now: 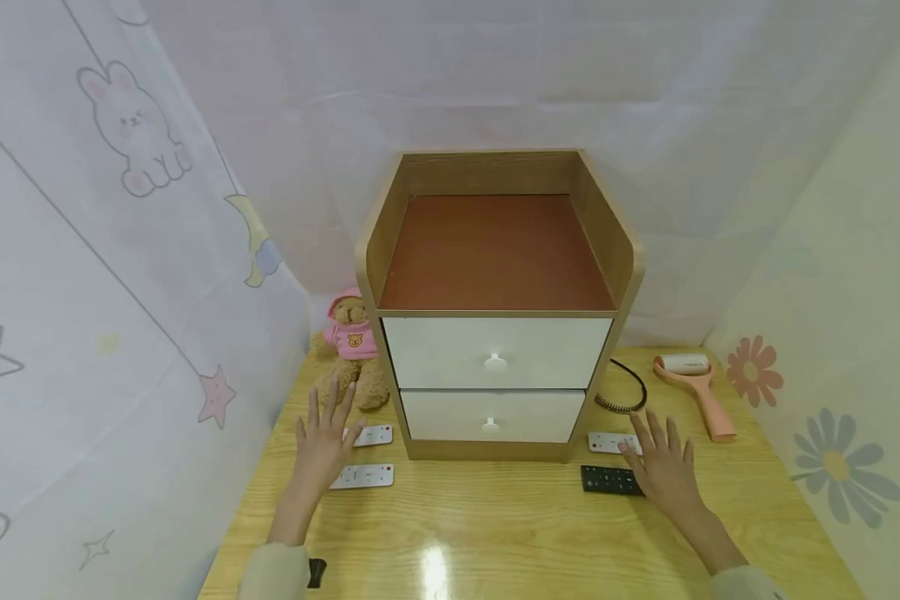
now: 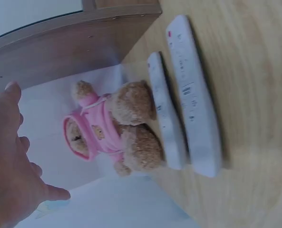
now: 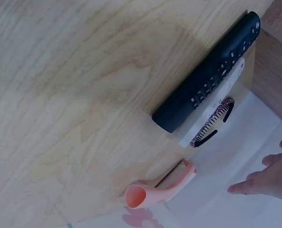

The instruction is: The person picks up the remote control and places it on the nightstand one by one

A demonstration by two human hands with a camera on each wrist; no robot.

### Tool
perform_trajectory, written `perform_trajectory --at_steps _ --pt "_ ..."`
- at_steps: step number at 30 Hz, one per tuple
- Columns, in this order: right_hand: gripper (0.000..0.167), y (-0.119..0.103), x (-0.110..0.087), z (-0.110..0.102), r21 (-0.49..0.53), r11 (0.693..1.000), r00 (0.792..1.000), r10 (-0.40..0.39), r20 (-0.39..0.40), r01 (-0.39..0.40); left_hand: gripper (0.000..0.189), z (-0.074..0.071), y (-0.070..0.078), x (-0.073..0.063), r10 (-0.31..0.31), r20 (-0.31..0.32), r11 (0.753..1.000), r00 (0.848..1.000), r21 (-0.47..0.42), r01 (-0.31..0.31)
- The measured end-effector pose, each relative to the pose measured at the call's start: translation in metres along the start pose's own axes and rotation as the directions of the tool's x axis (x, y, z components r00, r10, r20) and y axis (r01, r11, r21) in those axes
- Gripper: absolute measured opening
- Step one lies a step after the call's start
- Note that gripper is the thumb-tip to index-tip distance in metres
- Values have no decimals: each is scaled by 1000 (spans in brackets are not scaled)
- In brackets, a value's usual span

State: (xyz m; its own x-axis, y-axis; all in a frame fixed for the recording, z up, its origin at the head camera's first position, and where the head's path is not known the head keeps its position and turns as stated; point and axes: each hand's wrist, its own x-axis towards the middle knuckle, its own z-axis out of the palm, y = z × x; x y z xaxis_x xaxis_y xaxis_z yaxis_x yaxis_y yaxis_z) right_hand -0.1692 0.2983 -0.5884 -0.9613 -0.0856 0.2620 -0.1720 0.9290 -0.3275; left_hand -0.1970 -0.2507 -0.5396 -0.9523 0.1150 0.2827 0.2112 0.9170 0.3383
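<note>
My left hand is held with fingers spread above two white remotes, a far one and a near one; it holds nothing. A teddy bear in a pink hoodie sits just behind them. On the other side, my right hand has its fingers extended over a white remote and a black remote, also without holding anything. Behind that pair lies a toothed headband. To its right is a lint roller with a peach handle.
Between the hands stands a wooden cabinet with two white drawers, upper and lower, both closed. Its top tray has raised sides. Printed cloth walls enclose the table. A small black object lies by the left sleeve.
</note>
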Motion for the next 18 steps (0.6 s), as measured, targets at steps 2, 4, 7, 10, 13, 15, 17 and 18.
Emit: perform_trajectory --at_steps 2,4,7,10,13,15,17,18 --pt "60 1 -2 1 4 1000 1000 -10 28 10 65 -6 1 5 16 11 1000 1000 -1 -16" --pt "59 2 -5 1 2 1000 998 -22 59 22 65 -13 4 12 38 16 999 999 -14 -38" --pt "58 3 -8 3 -5 999 996 -46 80 46 65 -24 9 23 78 8 996 997 -38 -77" --pt "57 2 -11 6 -16 998 994 -61 95 63 63 -39 16 34 116 -1 989 993 -90 -116" --pt "58 3 -15 10 -3 998 990 -68 125 69 61 -56 25 42 137 9 977 991 -167 -134" --pt "59 4 -18 13 10 996 987 -84 134 84 60 -68 32 47 141 16 967 990 -214 -135" --pt "60 5 -22 17 19 995 986 -102 129 101 59 -80 38 51 138 26 958 990 -255 -127" --pt "59 6 -24 18 21 994 986 -111 123 109 59 -86 40 54 141 25 953 990 -273 -129"
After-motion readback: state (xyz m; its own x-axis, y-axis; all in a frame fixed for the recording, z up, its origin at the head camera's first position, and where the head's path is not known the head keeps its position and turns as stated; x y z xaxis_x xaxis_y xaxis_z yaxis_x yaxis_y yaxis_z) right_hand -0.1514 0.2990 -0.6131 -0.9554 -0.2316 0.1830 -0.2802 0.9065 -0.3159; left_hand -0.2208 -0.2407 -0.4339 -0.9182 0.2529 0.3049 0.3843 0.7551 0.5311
